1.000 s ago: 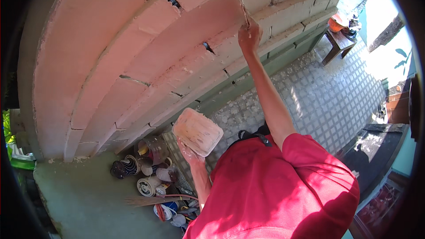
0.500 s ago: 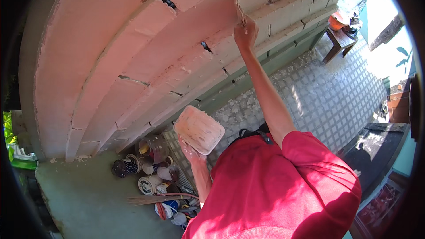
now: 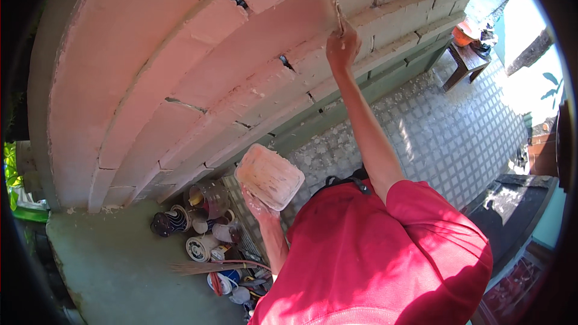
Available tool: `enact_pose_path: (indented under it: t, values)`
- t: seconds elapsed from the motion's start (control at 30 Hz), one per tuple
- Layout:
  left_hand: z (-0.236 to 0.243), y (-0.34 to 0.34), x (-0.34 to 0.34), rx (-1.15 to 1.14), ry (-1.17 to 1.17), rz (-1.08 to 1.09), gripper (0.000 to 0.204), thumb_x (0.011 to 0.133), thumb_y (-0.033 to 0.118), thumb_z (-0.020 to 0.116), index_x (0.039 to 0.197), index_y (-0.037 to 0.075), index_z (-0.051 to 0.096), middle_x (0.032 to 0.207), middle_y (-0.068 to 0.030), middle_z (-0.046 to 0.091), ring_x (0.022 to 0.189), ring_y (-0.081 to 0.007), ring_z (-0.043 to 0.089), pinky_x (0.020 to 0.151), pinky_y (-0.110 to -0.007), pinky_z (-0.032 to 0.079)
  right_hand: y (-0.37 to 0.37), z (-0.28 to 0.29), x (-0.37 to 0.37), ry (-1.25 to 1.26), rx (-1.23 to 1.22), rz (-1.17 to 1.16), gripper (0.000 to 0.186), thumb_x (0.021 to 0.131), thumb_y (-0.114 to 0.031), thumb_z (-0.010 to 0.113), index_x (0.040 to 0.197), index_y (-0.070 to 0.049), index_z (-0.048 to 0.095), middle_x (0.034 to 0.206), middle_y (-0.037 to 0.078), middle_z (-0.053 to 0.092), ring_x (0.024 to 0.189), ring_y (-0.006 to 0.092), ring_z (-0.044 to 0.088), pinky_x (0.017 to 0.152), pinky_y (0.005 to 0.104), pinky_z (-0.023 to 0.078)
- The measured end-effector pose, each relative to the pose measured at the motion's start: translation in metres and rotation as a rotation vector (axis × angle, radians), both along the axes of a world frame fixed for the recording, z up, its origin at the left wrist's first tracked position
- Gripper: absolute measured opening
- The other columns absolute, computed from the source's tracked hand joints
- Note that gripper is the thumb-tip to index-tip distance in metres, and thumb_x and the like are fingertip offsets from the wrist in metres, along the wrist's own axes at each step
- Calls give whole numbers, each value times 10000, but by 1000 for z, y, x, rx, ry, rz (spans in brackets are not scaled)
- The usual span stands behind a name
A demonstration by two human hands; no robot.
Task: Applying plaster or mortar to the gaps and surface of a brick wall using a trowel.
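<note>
My right hand (image 3: 343, 48) is raised to the wall (image 3: 198, 78), its fingers closed round a putty knife (image 3: 338, 11). The knife's blade is coated with pale filler and points up, close to a smooth panel; whether it touches is hard to tell. Lower down, my left hand (image 3: 261, 206) supports a shallow plastic tub (image 3: 270, 177) from below and its left side. Pinkish filler is smeared across the tub. The wall has stepped ledges of pale blocks with open joints and small gaps between them.
Buckets (image 3: 201, 247), cups and a straw broom (image 3: 201, 268) crowd the floor at the wall's foot on the left. A wooden stool (image 3: 463, 63) carrying an orange bowl (image 3: 463, 34) stands far right. Crumbs lie on the tiled floor (image 3: 433, 126); a dark table (image 3: 512, 204) is at right.
My right hand and the putty knife have shifted slightly rightward, and the blade has turned a little. The tub in my left hand has stayed nearly still. The whole view has shifted a little.
</note>
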State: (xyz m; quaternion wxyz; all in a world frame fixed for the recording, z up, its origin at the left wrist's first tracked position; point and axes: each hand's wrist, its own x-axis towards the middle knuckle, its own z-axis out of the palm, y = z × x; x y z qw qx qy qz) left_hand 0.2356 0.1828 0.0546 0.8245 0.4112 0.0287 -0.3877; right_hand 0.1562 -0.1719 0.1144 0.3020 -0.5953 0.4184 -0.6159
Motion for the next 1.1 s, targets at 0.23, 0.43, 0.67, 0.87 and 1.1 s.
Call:
enact_pose_path:
  t: [0.23,0.43,0.67,0.87,1.1]
  values:
    - [-6,-4,2,26,-4,1,477,1007,387,391,1383,98,442,1369,-75,518,1237,-286,513,1036,-450,445,45,-29,58,90,-286,152,579,687,44,490,1198,-149,679,788,253,609,651,407,597,608,437,467]
    - [-3,-2,11,-38,-6,-14,486,1003,398,398,1394,112,436,1375,-78,513,1238,-283,514,1038,-461,442,32,-3,11,7,-54,67,462,747,17,499,1161,-79,681,716,258,574,573,402,512,549,432,425]
    - [-14,2,8,-22,51,-7,505,1001,408,406,1411,113,416,1395,-77,495,1256,-277,498,1057,-446,424,6,-5,33,274,-88,-63,593,687,-7,533,1246,-168,647,795,219,652,706,406,620,644,471,485]
    - [-10,-13,14,12,-7,-13,560,988,434,389,1443,108,380,1435,-122,453,1271,-353,484,1043,-533,427,60,-5,65,-95,-281,190,584,724,34,478,1248,-160,648,663,261,547,565,412,542,550,449,447]
    - [-29,13,21,-31,71,23,514,996,414,417,1413,112,413,1401,-78,490,1257,-284,497,1058,-449,423,-6,26,21,74,-53,-176,489,774,-21,496,1210,-154,674,667,246,550,533,390,495,579,439,443]
